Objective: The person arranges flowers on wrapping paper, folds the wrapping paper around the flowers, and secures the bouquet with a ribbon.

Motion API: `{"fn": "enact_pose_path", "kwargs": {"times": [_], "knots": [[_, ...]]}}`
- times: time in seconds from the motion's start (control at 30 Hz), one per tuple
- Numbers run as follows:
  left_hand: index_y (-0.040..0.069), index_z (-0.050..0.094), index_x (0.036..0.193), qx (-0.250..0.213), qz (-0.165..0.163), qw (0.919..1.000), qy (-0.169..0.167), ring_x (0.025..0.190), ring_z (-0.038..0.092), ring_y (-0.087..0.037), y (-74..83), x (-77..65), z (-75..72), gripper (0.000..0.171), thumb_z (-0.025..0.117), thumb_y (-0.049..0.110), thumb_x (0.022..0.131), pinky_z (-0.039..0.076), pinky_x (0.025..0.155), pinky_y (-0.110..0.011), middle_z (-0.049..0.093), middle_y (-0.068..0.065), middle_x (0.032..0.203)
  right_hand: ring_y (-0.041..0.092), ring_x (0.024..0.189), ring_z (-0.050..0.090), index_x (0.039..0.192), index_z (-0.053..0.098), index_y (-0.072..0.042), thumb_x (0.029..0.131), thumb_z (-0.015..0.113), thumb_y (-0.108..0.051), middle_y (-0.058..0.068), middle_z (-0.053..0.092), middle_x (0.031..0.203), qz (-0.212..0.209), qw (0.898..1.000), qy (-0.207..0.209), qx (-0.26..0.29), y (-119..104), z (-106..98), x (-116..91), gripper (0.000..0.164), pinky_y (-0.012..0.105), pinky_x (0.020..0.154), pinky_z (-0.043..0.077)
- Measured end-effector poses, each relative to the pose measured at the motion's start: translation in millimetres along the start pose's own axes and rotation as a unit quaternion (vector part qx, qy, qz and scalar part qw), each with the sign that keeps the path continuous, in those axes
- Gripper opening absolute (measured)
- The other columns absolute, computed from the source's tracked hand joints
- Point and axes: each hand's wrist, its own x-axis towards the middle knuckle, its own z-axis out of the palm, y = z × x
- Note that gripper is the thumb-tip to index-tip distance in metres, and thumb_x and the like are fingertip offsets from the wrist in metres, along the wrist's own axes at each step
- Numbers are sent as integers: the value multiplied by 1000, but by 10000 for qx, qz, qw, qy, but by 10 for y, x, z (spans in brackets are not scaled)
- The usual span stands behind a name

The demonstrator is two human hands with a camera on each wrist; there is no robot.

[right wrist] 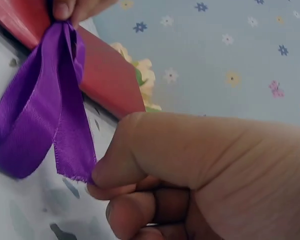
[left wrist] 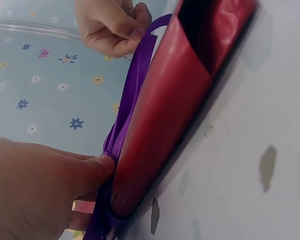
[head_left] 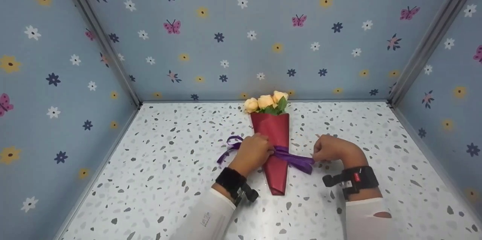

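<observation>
A bouquet of pale yellow roses (head_left: 265, 101) in dark red wrapping paper (head_left: 276, 180) lies on the table, blooms toward the back wall. Around its middle runs a purple ribbon (head_left: 297, 159), gathered at a knot with loops and tails to both sides. My left hand (head_left: 253, 153) pinches the ribbon at the knot, over the wrap. To the right of the bouquet, my right hand (head_left: 333, 150) pinches the cut end of one ribbon tail (right wrist: 75, 155) between thumb and finger. A loose ribbon loop (right wrist: 20, 135) hangs beside that tail in the right wrist view.
The speckled white tabletop (head_left: 169, 180) extends on both sides of the bouquet. Blue flower-and-butterfly panels (head_left: 260, 33) enclose it at the back, left and right, joined by metal corner strips (head_left: 101, 40). Both wrists wear black camera straps (head_left: 359, 178).
</observation>
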Motion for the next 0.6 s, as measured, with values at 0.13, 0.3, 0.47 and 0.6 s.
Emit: {"fn": "enact_pose_path", "kwargs": {"times": [0.13, 0.3, 0.47, 0.6], "knots": [[27, 85, 99, -23, -10, 10000, -56, 90, 65, -18, -5, 2, 15, 11, 77, 34, 96, 57, 76, -36, 75, 6, 97, 13, 57, 52, 76, 78, -12, 78, 71, -17, -5, 65, 62, 252, 9996, -28, -87, 100, -13, -27, 9, 26, 53, 39], [25, 85, 101, -67, 33, 9999, -100, 90, 65, -18, -10, 9, 15, 12, 77, 33, 96, 56, 78, -35, 75, 5, 97, 14, 62, 57, 80, 78, -15, 80, 71, -18, -3, 69, 69, 424, 9990, -41, -105, 147, -21, -37, 8, 27, 57, 43], [23, 83, 113, -576, -131, 9982, -117, 100, 69, -20, -53, 4, -50, 20, 76, 34, 98, 59, 86, -38, 74, 3, 106, 17, 69, 61, 93, 77, -13, 90, 71, -23, 2, 71, 78, 412, 9986, 199, 254, 77, -78, -69, 12, 30, 62, 48], [21, 82, 115, -1063, -648, 9922, 42, 105, 70, -21, -211, 0, -179, 19, 74, 29, 100, 60, 90, -39, 75, 2, 109, 17, 65, 60, 93, 75, -8, 96, 70, -25, 2, 67, 73, 149, 9978, 559, 323, -97, -107, -77, 18, 31, 61, 48]]}}
